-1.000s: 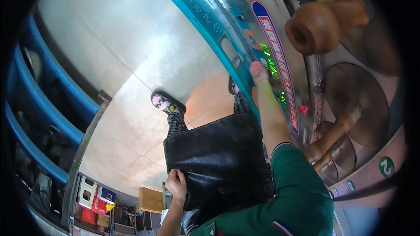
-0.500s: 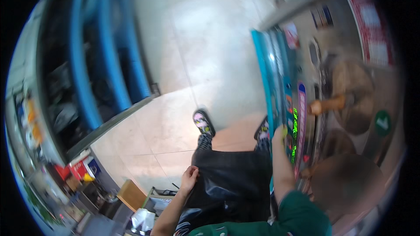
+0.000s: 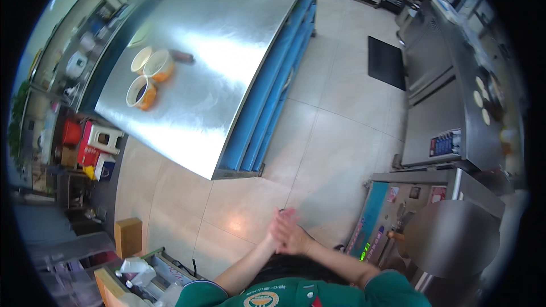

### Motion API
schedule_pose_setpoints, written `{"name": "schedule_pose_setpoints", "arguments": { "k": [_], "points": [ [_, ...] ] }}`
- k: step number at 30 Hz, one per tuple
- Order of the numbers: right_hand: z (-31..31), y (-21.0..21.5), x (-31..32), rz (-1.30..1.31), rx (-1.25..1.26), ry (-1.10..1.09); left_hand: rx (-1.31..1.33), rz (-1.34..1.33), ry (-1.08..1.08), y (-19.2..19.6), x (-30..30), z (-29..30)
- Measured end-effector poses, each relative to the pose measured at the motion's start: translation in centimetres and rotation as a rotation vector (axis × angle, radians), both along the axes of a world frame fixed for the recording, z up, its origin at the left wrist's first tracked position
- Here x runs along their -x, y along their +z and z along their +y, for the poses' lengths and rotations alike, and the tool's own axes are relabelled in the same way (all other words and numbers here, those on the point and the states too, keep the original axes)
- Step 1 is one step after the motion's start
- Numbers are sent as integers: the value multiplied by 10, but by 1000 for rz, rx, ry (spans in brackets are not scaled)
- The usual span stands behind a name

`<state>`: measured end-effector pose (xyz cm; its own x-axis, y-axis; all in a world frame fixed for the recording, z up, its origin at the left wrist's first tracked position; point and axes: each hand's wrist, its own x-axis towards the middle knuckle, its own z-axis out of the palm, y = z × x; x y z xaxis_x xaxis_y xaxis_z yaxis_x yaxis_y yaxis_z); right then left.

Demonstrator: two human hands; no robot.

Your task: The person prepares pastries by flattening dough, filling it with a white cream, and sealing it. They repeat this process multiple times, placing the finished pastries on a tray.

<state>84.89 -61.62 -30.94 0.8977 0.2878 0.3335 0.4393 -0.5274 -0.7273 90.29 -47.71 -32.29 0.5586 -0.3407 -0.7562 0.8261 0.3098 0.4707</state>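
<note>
My left hand (image 3: 276,232) and my right hand (image 3: 297,241) meet in front of my body, above the black apron (image 3: 273,268). The palms and fingers press against each other, and the right hand lies partly over the left. The fingers are smeared by motion and overlap, so how far each hand is curled does not show. I make out no object between them. Both forearms come out of short green sleeves.
Ahead to the left stands a steel table (image 3: 227,40) with blue shelves (image 3: 267,96) below, holding several tubs (image 3: 158,66). On the right are a steel counter (image 3: 435,119) and a teal-edged cabinet (image 3: 369,210). A wooden block (image 3: 128,237) stands at lower left. A black mat (image 3: 387,62) lies on the floor.
Earlier my hands were apart, the left at the apron and the right by the teal-edged cabinet; now they are together. The view has tilted up, bringing the tabletop and counter in.
</note>
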Motion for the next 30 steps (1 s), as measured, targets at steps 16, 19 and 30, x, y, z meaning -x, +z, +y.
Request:
{"name": "schedule_pose_setpoints", "arguments": {
  "k": [16,19,30],
  "points": [
    [-427,107,-92,749,-1135,-901,-1178,-1800,-1331,72,-241,-363],
    [-536,97,-98,606,-739,-996,-1164,-1692,-1316,67,-314,-357],
    [-963,74,-88,274,67,-2187,-960,-1084,-1766,-4,-537,-484]
  ]
}}
